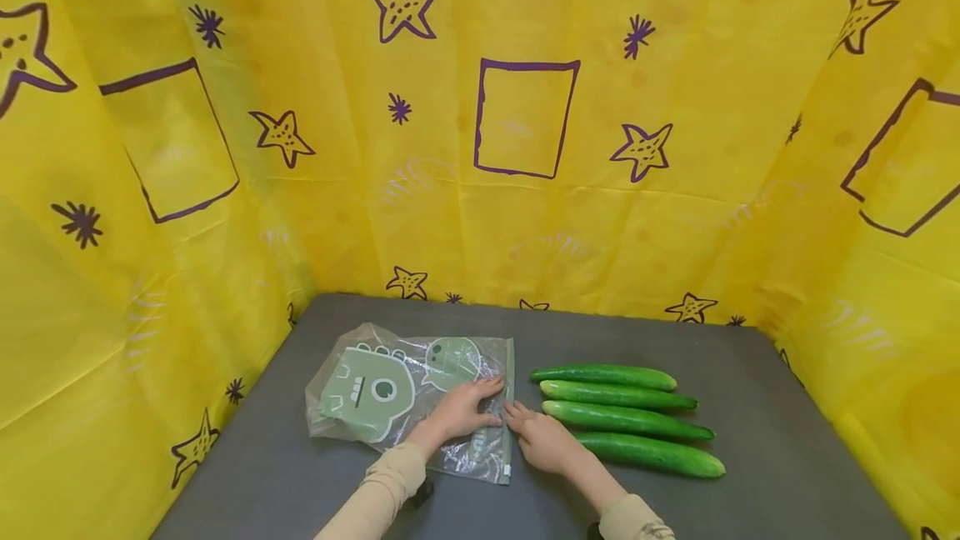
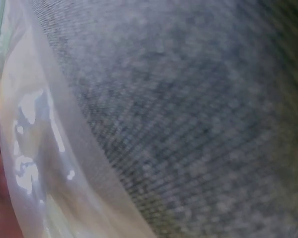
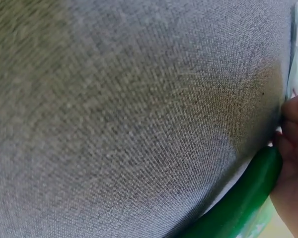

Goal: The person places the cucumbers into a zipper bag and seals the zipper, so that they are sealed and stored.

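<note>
A clear zip bag (image 1: 420, 448) printed with green cartoon monsters lies flat on the grey table, its green zip strip (image 1: 510, 357) facing right. My left hand (image 1: 457, 413) rests on the bag near that strip, thumb and fingers spread apart. At the strip's outer edge, my right hand (image 1: 546, 438) pinches the bag's edge with curled fingers. Several green cucumbers (image 1: 626, 417) lie side by side to the right; the nearest cucumber (image 3: 238, 206) is partly covered by my right hand. In the left wrist view, only the side of the bag (image 2: 54, 163) and a sliver of hand show.
The grey tabletop (image 1: 780, 457) carries the bag and cucumbers. Yellow curtains (image 1: 525, 232) with purple stars and squares enclose it at the back and both sides. A small white slider (image 1: 507, 470) sits at the near end of the zip strip.
</note>
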`<state>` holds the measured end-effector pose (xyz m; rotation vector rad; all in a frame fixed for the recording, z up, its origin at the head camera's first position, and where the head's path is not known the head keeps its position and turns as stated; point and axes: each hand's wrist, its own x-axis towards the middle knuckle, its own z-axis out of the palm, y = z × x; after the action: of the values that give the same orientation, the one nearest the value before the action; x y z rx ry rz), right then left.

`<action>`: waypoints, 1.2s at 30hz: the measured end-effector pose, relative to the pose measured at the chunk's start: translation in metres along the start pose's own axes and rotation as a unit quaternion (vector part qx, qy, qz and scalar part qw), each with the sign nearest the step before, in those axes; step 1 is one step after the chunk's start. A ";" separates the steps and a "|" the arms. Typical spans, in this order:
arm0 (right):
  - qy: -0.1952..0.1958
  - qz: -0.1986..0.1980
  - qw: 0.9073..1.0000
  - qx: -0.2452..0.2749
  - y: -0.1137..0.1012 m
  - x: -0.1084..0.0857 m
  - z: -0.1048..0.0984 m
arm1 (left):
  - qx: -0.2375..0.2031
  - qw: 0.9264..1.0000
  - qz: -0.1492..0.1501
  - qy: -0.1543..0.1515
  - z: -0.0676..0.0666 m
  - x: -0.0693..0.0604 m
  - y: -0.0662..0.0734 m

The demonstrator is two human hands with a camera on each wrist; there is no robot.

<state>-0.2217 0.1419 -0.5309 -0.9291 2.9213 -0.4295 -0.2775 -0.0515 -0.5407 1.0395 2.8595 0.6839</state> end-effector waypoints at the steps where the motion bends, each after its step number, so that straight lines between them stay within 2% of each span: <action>1: -0.001 0.002 1.000 0.002 -0.001 0.000 -0.001 | -0.002 1.000 0.001 0.005 0.000 0.000 0.000; 7: -0.013 0.014 1.000 0.005 -0.009 0.004 -0.007 | -0.016 0.999 0.011 0.028 -0.007 0.000 -0.001; 12: -0.027 0.020 0.999 -0.015 -0.013 0.007 -0.010 | -0.040 0.998 0.015 0.040 -0.012 -0.001 -0.002; 16: -0.025 0.022 0.999 -0.031 -0.013 0.008 -0.011 | -0.077 0.996 0.010 0.042 -0.017 -0.001 -0.004; 19: -0.021 0.020 0.999 -0.034 -0.013 0.008 -0.012 | -0.131 0.991 -0.003 0.041 -0.023 -0.001 -0.006; 26: -0.030 0.033 0.999 -0.028 -0.012 0.006 -0.013 | -0.236 0.970 -0.024 0.054 -0.035 -0.001 -0.012; 30: -0.035 0.041 0.998 -0.021 -0.011 0.005 -0.013 | -0.282 0.958 -0.028 0.038 -0.042 -0.003 -0.016; 33: -0.033 0.042 0.998 -0.020 -0.011 0.004 -0.013 | -0.289 0.957 -0.024 0.012 -0.048 -0.004 -0.020; 36: -0.034 0.041 0.998 -0.022 -0.012 0.003 -0.013 | -0.287 0.958 -0.009 -0.008 -0.054 -0.005 -0.023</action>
<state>-0.2194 0.1338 -0.5147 -0.8092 2.9052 -0.3247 -0.2965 -0.0917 -0.5016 0.9063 2.3957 1.3771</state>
